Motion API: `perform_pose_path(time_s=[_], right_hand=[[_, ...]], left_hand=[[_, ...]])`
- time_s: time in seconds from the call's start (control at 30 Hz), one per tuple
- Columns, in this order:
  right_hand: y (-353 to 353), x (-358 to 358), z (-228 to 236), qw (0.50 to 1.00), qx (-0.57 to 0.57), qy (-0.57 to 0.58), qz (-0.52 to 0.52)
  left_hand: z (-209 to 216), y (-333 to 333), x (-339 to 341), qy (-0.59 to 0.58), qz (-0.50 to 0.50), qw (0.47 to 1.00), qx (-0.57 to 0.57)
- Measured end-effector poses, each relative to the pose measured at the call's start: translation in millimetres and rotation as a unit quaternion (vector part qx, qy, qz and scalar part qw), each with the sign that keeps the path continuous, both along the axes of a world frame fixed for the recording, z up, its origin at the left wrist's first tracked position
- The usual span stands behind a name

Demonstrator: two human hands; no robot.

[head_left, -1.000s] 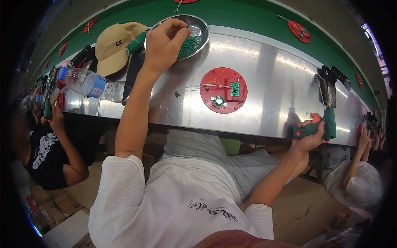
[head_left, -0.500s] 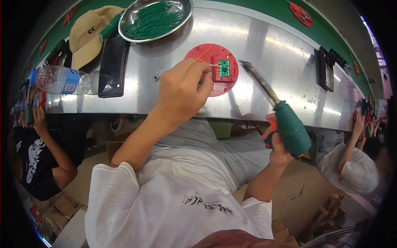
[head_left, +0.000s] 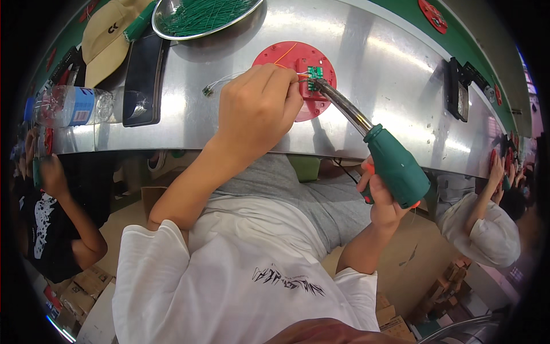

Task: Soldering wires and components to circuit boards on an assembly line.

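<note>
A round red plastic disc (head_left: 269,55) lies on the metal table, and a small green circuit board (head_left: 314,73) is mounted on its raised middle. My left hand (head_left: 258,106) reaches over the disc's left side, fingertips pinched on a thin wire (head_left: 302,79) at the board's edge. White and orange wires run into the board beside it. In my right hand (head_left: 381,195) is a green-handled soldering iron (head_left: 395,166). Its dark tip touches or nearly touches the board, close to my left fingertips.
A steel bowl of green wires (head_left: 209,14) stands at the far left. Nearby are a tan cap (head_left: 109,43), a dark phone-like slab (head_left: 143,86) and a plastic bottle (head_left: 74,107). A black holder (head_left: 457,92) sits at right. Other people work on both sides.
The soldering iron has swung left and down onto the board from the disc's right side. My left hand stays at the wires. The whole view has shifted slightly.
</note>
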State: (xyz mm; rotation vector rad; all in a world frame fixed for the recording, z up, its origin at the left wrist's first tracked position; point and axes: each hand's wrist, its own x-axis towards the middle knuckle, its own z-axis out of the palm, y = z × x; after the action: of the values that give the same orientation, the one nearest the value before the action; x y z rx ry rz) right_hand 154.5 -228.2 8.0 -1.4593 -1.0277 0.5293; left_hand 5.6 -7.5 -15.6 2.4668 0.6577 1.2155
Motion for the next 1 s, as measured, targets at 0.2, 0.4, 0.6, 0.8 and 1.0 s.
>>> perform_pose_path(time_s=[0.2, 0.4, 0.6, 0.8, 1.0], right_hand=[[3.3, 0.6, 11.0, 0.995, -0.041, 0.091, -0.007], [5.2, 5.3, 11.2, 0.997, 0.045, 0.051, -0.028], [3.8, 3.8, 13.8, 0.998, 0.018, 0.048, -0.026], [1.0, 2.4, 13.3, 0.999, 0.007, 0.029, -0.028], [4.1, 2.7, 11.5, 1.0, 0.004, 0.005, 0.0]], left_hand=[[-1.4, 1.7, 0.9, -0.006, 0.005, 1.0, 0.01], [-2.0, 1.4, 0.8, -0.005, 0.006, 1.0, 0.017], [-1.8, 1.6, 1.2, -0.006, 0.006, 1.0, 0.02], [-2.0, 1.2, 1.2, 0.007, 0.005, 1.0, 0.015], [-2.8, 2.5, 1.7, -0.004, -0.004, 0.999, 0.033]])
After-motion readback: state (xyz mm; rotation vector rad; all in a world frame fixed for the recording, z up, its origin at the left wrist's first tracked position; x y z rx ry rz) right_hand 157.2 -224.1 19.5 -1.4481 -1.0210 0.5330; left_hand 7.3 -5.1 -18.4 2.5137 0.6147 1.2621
